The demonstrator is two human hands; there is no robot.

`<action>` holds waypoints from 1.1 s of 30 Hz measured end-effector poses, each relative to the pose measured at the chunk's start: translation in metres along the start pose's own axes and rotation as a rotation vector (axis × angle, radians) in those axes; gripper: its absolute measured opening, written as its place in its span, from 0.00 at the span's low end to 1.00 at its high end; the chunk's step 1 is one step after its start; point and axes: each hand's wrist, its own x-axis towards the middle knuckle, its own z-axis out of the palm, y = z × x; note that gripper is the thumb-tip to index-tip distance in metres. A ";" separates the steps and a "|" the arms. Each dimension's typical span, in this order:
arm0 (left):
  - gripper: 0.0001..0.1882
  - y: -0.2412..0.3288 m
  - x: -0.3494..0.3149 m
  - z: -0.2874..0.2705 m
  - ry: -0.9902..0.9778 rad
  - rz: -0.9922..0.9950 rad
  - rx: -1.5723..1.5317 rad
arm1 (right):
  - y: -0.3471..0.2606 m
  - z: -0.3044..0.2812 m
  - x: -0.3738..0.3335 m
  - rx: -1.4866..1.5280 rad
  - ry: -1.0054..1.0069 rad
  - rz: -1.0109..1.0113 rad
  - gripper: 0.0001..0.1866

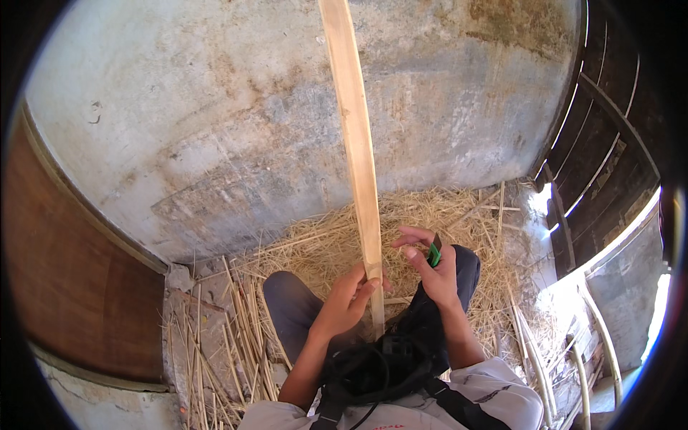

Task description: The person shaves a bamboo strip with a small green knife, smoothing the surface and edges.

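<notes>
A long, pale bamboo strip (358,150) stands nearly upright before me, running from the top edge down between my knees. Near its lower end, my left hand (349,302) is closed around it, thumb along the front face. My right hand (438,278) is just to the right of the strip, apart from it. It grips a small knife (434,256) with a green handle and a short dark blade pointing up. Some of its fingers are loosely curled toward the strip. The palm hides part of the handle.
A heap of straw-like shavings (308,247) covers the floor ahead of me. Thin split sticks (247,344) lie at left, beside a brown panel (86,265). A stained wall (236,107) rises in front. Poles (602,330) lean at right near dark slatted boards (609,136).
</notes>
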 end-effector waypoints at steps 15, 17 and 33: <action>0.17 -0.012 -0.034 0.002 -0.020 -0.042 -0.092 | 0.001 0.031 -0.016 -0.046 -0.037 0.032 0.10; 0.17 -0.020 -0.039 0.003 -0.022 -0.033 -0.106 | -0.004 0.035 -0.016 -0.053 -0.037 0.054 0.09; 0.17 -0.007 -0.039 0.011 -0.050 -0.107 -0.412 | -0.015 0.030 -0.013 -0.169 -0.053 0.027 0.09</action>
